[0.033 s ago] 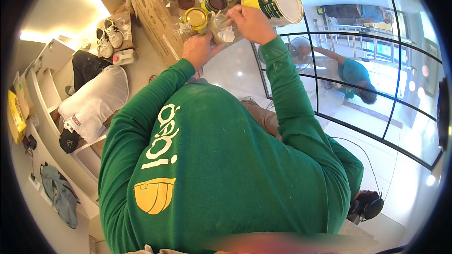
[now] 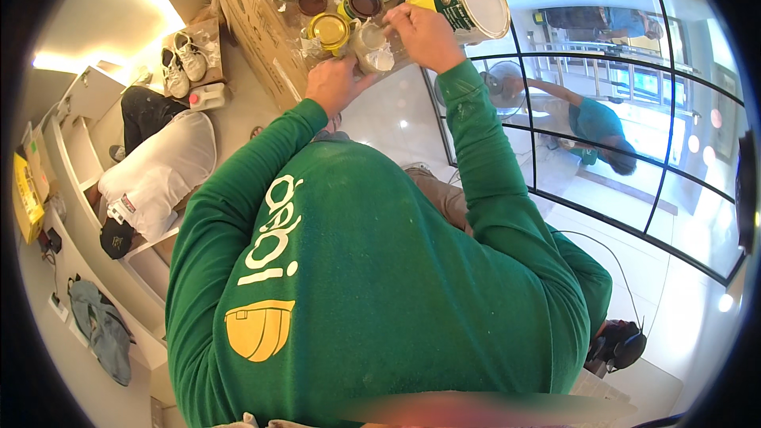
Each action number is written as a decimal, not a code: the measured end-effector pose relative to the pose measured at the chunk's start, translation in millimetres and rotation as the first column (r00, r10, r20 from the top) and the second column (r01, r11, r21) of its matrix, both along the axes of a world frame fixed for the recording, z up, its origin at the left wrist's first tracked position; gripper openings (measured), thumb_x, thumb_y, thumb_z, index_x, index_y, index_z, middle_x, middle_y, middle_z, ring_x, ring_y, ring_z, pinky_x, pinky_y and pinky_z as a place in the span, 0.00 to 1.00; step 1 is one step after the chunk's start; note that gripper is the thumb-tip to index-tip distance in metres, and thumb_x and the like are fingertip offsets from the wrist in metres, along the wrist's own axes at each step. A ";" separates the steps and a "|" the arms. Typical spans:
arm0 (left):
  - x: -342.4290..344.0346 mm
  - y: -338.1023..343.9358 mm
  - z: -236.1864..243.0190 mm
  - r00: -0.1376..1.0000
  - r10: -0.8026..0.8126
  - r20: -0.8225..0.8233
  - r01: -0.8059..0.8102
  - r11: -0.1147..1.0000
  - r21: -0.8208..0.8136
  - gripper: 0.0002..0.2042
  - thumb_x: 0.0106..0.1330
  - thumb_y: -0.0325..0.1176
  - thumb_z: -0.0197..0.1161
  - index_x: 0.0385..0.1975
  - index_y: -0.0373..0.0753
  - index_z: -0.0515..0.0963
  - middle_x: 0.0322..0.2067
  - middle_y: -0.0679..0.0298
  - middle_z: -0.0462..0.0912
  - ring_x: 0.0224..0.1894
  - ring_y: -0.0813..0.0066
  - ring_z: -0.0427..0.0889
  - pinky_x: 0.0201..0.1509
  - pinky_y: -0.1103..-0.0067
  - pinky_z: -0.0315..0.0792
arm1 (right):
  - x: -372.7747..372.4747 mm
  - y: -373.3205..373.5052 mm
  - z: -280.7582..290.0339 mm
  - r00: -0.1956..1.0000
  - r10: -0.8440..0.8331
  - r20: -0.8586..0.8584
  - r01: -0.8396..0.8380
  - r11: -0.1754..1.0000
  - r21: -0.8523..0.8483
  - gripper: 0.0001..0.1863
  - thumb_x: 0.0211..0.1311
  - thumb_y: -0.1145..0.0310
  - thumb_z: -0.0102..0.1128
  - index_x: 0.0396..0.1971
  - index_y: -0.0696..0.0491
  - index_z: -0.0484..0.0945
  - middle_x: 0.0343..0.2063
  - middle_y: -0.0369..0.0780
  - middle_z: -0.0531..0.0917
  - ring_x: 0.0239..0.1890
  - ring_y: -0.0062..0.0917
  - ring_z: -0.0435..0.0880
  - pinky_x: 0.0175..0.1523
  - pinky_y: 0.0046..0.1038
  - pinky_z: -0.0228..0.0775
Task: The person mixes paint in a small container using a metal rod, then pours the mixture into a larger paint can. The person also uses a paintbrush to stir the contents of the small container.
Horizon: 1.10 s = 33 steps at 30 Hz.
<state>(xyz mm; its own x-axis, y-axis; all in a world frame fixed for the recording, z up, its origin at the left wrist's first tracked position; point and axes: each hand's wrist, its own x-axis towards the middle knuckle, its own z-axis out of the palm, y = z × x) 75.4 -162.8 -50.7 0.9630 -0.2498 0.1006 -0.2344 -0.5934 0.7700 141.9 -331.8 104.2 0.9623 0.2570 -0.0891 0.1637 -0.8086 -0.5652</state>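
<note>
Fingers, right hand (image 2: 428, 36): bent, tips drawn together at the translucent cup's (image 2: 371, 41) upper right side; exactly what they pinch, cannot tell.
Fingers, left hand (image 2: 334, 84): curled, thumb reaching toward the cup's base; contact not clear.
Cup: near edge of cardboard box (image 2: 255, 28) top, whitish smears on wall.
Gold-lidded can (image 2: 329, 30): just left of cup.
Open can (image 2: 345, 9), dark brown contents: just beyond cup.
Large green-and-yellow can (image 2: 444, 5): box's right edge.

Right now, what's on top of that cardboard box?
Dark-filled tins, a gold-topped tin, a large yellow-and-green can, and a whitish container between the left hand and right hand. What lies beneath them on the cardboard box is covered.
</note>
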 end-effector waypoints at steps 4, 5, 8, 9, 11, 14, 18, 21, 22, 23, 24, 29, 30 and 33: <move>0.0 1.1 1.7 1.000 0.005 -0.027 -0.005 1.000 0.002 0.25 0.64 0.60 0.71 0.35 0.39 0.85 0.25 0.56 0.88 0.30 0.53 0.89 0.37 0.61 0.82 | -0.3 -1.0 -0.9 0.996 0.043 -0.077 -0.055 0.984 -0.172 0.21 0.78 0.54 0.51 0.43 0.55 0.87 0.33 0.38 0.92 0.40 0.35 0.90 0.50 0.33 0.79; 0.0 1.1 2.1 1.000 0.006 -0.025 -0.006 1.000 0.000 0.25 0.64 0.60 0.71 0.35 0.39 0.85 0.25 0.56 0.88 0.30 0.53 0.89 0.37 0.61 0.82 | -0.1 -0.9 -1.1 0.995 0.062 -0.083 -0.071 0.991 -0.110 0.21 0.78 0.54 0.51 0.43 0.55 0.87 0.33 0.38 0.92 0.39 0.35 0.90 0.50 0.33 0.78; -1.1 0.2 3.5 0.999 -0.005 -0.041 0.005 1.000 -0.002 0.25 0.64 0.60 0.71 0.34 0.38 0.85 0.25 0.56 0.88 0.31 0.53 0.90 0.38 0.61 0.82 | 0.3 -0.7 -0.4 1.000 -0.002 -0.010 0.000 0.988 -0.151 0.21 0.78 0.54 0.51 0.43 0.55 0.87 0.34 0.38 0.93 0.38 0.33 0.89 0.49 0.31 0.78; -0.7 0.5 3.7 0.999 -0.004 -0.043 0.004 1.000 -0.005 0.25 0.64 0.60 0.71 0.34 0.38 0.85 0.25 0.56 0.88 0.31 0.53 0.90 0.38 0.61 0.82 | 0.7 -0.3 -0.1 0.999 -0.039 0.036 0.045 0.980 -0.193 0.21 0.78 0.54 0.51 0.44 0.56 0.87 0.34 0.38 0.93 0.38 0.32 0.89 0.49 0.31 0.78; -1.0 1.2 3.8 0.999 0.004 -0.038 -0.004 1.000 0.000 0.25 0.64 0.59 0.71 0.34 0.39 0.85 0.26 0.57 0.88 0.32 0.53 0.90 0.38 0.61 0.82 | -0.5 -0.6 1.3 0.996 0.033 -0.082 -0.044 0.988 -0.146 0.22 0.78 0.54 0.51 0.44 0.56 0.87 0.35 0.38 0.93 0.37 0.32 0.88 0.49 0.31 0.78; -1.2 0.3 2.9 0.999 -0.002 -0.037 0.002 1.000 0.006 0.25 0.64 0.59 0.71 0.35 0.39 0.85 0.27 0.57 0.89 0.32 0.54 0.90 0.38 0.61 0.82 | -1.3 -0.7 1.2 0.998 -0.013 -0.058 0.011 0.999 -0.044 0.22 0.78 0.53 0.52 0.44 0.56 0.87 0.35 0.39 0.93 0.37 0.33 0.88 0.49 0.32 0.78; -1.0 0.7 1.0 0.999 -0.001 -0.051 0.001 1.000 -0.013 0.24 0.65 0.59 0.70 0.36 0.40 0.85 0.27 0.57 0.89 0.32 0.54 0.90 0.37 0.61 0.82 | -0.6 0.1 -1.1 0.999 0.002 -0.036 -0.011 0.962 -0.272 0.22 0.78 0.53 0.52 0.44 0.56 0.87 0.34 0.39 0.92 0.38 0.34 0.88 0.49 0.33 0.78; -1.0 -0.7 -0.4 1.000 -0.002 -0.028 0.002 1.000 -0.011 0.24 0.65 0.59 0.70 0.36 0.40 0.85 0.26 0.58 0.89 0.32 0.55 0.90 0.37 0.61 0.82 | 1.0 -0.8 -1.6 0.995 0.065 -0.081 -0.070 0.995 -0.065 0.22 0.78 0.53 0.51 0.43 0.55 0.87 0.33 0.39 0.92 0.37 0.35 0.88 0.48 0.34 0.78; -0.7 -1.1 -0.9 1.000 0.000 -0.022 0.000 1.000 0.000 0.24 0.65 0.59 0.70 0.36 0.40 0.85 0.26 0.58 0.89 0.31 0.55 0.90 0.37 0.61 0.82 | 2.0 -1.0 -1.6 0.999 0.041 -0.031 -0.045 0.991 -0.129 0.22 0.78 0.53 0.51 0.43 0.55 0.87 0.32 0.38 0.92 0.37 0.35 0.88 0.48 0.34 0.78; -0.8 -0.7 -1.1 1.000 -0.003 -0.024 0.003 1.000 0.008 0.24 0.65 0.59 0.70 0.35 0.40 0.85 0.26 0.58 0.89 0.31 0.55 0.90 0.37 0.61 0.82 | 2.5 -1.0 -1.3 1.000 0.025 0.009 -0.023 0.981 -0.192 0.21 0.78 0.53 0.51 0.42 0.55 0.87 0.32 0.38 0.92 0.36 0.35 0.88 0.48 0.34 0.78; -0.6 -0.6 -1.4 1.000 -0.002 -0.024 0.002 1.000 0.010 0.24 0.65 0.59 0.70 0.35 0.40 0.85 0.26 0.59 0.89 0.31 0.55 0.90 0.37 0.61 0.82 | 3.1 -1.0 -1.1 0.998 0.003 0.059 0.012 0.969 -0.248 0.21 0.78 0.53 0.51 0.42 0.54 0.88 0.32 0.38 0.92 0.36 0.35 0.88 0.48 0.34 0.78; -1.5 -0.5 -0.7 0.999 -0.003 -0.039 0.003 1.000 0.009 0.23 0.65 0.58 0.71 0.35 0.40 0.85 0.26 0.59 0.89 0.31 0.54 0.90 0.38 0.61 0.82 | 0.1 -1.2 -0.3 0.998 -0.010 -0.061 0.003 0.994 -0.109 0.21 0.78 0.53 0.51 0.43 0.54 0.88 0.32 0.37 0.92 0.37 0.34 0.88 0.49 0.33 0.78; -0.9 -0.2 -0.1 0.999 -0.006 -0.045 0.006 1.000 -0.002 0.23 0.65 0.58 0.71 0.35 0.40 0.85 0.26 0.59 0.89 0.31 0.54 0.90 0.38 0.61 0.82 | 0.1 -0.9 -0.4 0.999 -0.042 -0.019 0.040 0.997 -0.068 0.21 0.78 0.54 0.51 0.43 0.54 0.88 0.33 0.37 0.92 0.38 0.34 0.88 0.49 0.33 0.78; -1.6 1.3 1.6 0.999 -0.003 -0.033 0.003 1.000 -0.006 0.23 0.65 0.57 0.71 0.35 0.40 0.85 0.27 0.58 0.89 0.32 0.54 0.89 0.38 0.61 0.82 | -0.7 -0.7 -0.6 0.999 0.030 -0.019 -0.033 0.977 -0.209 0.21 0.77 0.54 0.51 0.39 0.55 0.87 0.31 0.44 0.91 0.36 0.45 0.89 0.47 0.41 0.80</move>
<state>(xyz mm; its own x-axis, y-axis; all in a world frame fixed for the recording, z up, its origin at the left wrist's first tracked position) 73.8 -161.5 -49.1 0.9651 -0.2522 0.0704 -0.2107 -0.5884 0.7806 141.1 -332.5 103.6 0.9521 0.2610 -0.1591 0.1831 -0.9038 -0.3869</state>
